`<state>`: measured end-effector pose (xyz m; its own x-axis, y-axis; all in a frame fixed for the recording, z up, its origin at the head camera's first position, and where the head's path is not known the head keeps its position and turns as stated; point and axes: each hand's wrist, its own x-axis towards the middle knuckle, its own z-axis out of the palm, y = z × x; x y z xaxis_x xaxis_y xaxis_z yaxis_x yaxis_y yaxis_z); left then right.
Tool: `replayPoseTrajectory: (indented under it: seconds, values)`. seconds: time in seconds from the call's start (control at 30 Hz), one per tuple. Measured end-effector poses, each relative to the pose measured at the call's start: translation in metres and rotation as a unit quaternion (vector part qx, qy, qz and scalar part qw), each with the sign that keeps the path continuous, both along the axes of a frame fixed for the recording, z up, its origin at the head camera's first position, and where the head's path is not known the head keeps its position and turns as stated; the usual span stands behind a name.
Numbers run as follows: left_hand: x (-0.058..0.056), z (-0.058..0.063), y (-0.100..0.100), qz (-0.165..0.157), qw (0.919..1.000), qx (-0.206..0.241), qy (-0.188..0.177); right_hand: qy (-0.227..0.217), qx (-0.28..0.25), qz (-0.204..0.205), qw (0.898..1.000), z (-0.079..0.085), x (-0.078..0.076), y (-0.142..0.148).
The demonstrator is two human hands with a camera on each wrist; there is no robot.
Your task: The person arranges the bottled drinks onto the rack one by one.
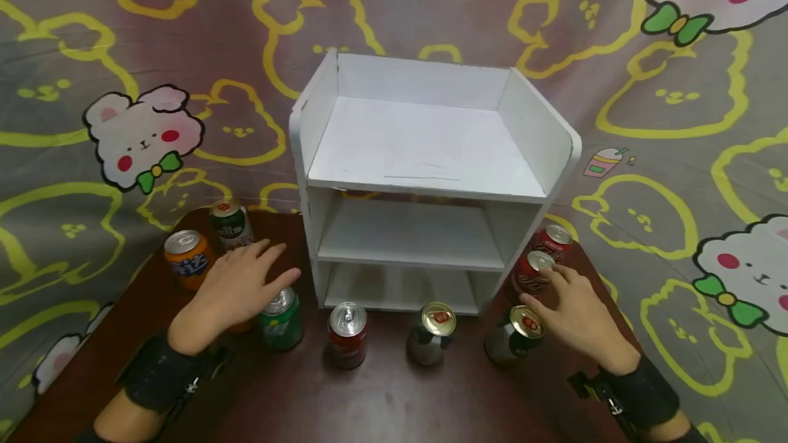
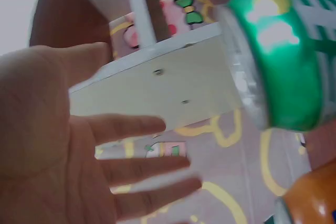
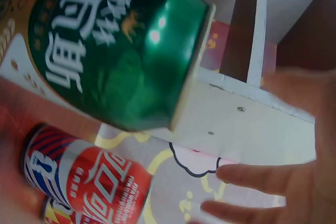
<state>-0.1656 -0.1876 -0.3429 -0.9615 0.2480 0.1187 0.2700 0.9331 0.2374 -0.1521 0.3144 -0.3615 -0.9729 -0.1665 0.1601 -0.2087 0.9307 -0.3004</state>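
My left hand (image 1: pixel 237 287) hovers with spread fingers above the cans on the left. Near it stand a green soda can (image 1: pixel 282 323), an orange soda can (image 1: pixel 187 262) and a dark green can (image 1: pixel 234 225). In the left wrist view the palm of that hand (image 2: pixel 47 145) is bare, apart from the green can (image 2: pixel 286 61). My right hand (image 1: pixel 581 313) reaches with extended fingers over the right-hand cans. Beside it are a green-and-white can (image 1: pixel 512 340) and a red cola can (image 1: pixel 531 275); whether the fingertips touch the red one, I cannot tell.
A white shelf unit (image 1: pixel 425 262) stands at the table's back, against a patterned cloth (image 1: pixel 234 33). In front of it are a red can (image 1: pixel 348 344) and a silver-green can (image 1: pixel 431 340). Another red can (image 1: pixel 554 241) stands by its right side. Dark wooden table (image 1: pixel 382 402) underneath.
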Motion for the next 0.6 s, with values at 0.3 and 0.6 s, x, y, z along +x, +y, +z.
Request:
replayPoseTrajectory:
  seconds: [0.3,0.6]
  values:
    - [0.003,0.016,0.001,-0.018,0.9984,0.046,0.028,0.03,-0.083,-0.01,0.996,-0.026,0.013,0.0]
    - [0.005,0.02,0.004,-0.024,0.9972,0.066,-0.023,-0.004,-0.141,-0.05,0.989,-0.064,0.022,-0.016]
